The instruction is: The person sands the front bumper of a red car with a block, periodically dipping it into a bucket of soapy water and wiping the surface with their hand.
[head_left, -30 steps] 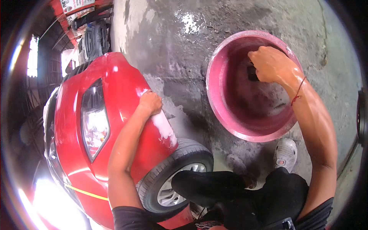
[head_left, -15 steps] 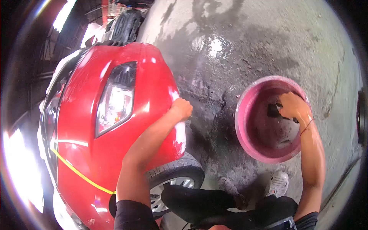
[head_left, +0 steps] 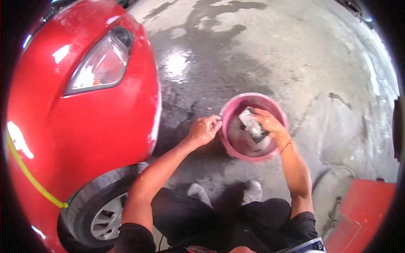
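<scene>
- Dark block (head_left: 254,125), its face coated with wet, whitish film, is held tilted over the inside of the pink basin (head_left: 253,95).
- It is clamped between the thumb and fingers of the right hand (head_left: 269,122).
- The left hand (head_left: 203,130) is held just beside the rim, fingers loosely curled and slightly apart, nothing seen between them; contact cannot be told.
- The block appears already wetted; cloudy liquid (head_left: 240,141) is seen below.
- Whitish residue (head_left: 157,122) is left along the edge of the red car (head_left: 105,126); how much surface is finished cannot be judged.
</scene>
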{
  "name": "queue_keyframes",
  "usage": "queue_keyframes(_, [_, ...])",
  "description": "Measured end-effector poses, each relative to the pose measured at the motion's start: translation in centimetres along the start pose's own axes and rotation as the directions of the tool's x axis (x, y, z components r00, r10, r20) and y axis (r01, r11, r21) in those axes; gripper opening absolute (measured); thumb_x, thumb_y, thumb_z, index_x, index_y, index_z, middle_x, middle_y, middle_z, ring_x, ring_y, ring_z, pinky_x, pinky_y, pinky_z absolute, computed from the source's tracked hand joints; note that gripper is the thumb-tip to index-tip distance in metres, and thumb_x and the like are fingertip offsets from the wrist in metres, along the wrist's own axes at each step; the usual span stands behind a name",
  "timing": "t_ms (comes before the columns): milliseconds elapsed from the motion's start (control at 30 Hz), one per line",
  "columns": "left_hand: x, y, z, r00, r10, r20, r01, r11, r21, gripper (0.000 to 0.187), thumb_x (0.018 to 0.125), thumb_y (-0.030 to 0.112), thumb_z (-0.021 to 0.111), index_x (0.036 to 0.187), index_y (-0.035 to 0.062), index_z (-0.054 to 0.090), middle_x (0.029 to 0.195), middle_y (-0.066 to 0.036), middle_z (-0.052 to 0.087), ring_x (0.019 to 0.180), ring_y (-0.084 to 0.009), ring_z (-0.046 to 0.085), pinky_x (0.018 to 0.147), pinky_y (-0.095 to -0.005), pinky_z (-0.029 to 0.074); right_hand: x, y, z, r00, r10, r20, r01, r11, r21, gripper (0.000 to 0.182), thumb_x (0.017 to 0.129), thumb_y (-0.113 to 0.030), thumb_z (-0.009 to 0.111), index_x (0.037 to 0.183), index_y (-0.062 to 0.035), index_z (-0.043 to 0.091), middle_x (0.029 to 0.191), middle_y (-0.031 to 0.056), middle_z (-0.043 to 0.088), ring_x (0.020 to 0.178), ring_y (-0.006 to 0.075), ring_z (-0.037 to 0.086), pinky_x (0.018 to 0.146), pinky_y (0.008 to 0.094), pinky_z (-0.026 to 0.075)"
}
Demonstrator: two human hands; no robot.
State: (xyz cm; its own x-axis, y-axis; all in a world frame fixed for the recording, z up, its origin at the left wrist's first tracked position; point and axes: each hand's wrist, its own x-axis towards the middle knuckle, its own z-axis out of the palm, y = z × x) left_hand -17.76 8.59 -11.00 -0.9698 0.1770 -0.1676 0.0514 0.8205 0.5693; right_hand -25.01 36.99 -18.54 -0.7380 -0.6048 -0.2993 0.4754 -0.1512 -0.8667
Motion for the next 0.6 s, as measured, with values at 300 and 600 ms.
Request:
queue_keyframes(300, [1.9,3.6,0.2,0.932,-0.062,-0.357,-0.194,0.746,-0.637,0.038,0.091,0.022,0.071,0.121,0.0011,0.06,0.096,-0.009,0.071,0.08,-0.0164,0.067,0.071,-0.0308,0.053,1.0,-10.5,11.7,0.969,-0.135,-0.205,-0.032,0.76,-0.65,0.036,0.1,-0.023,0.053,0.123,0.0029,0.061,0.12,0.0126,0.065,0.11,0.0202,0.06,0.094,0.0323,0.046])
queue_keyframes(600, [1.6,1.1,1.8,0.913,-0.346,-0.217,-0.056,0.42,-0.906,0.031,0.1,0.029,0.06,0.101,-0.0021,0.062,0.082,-0.01,0.067,0.055,-0.0157,0.063,0.048,-0.0272,0.05,4.4,-16.5,14.9,0.897,0.438,-0.053,-0.351,0.636,-0.688,0.044,0.098,-0.032,0.058,0.126,0.0024,0.056,0.106,0.0072,0.064,0.078,0.0124,0.062,0.06,0.0289,0.054])
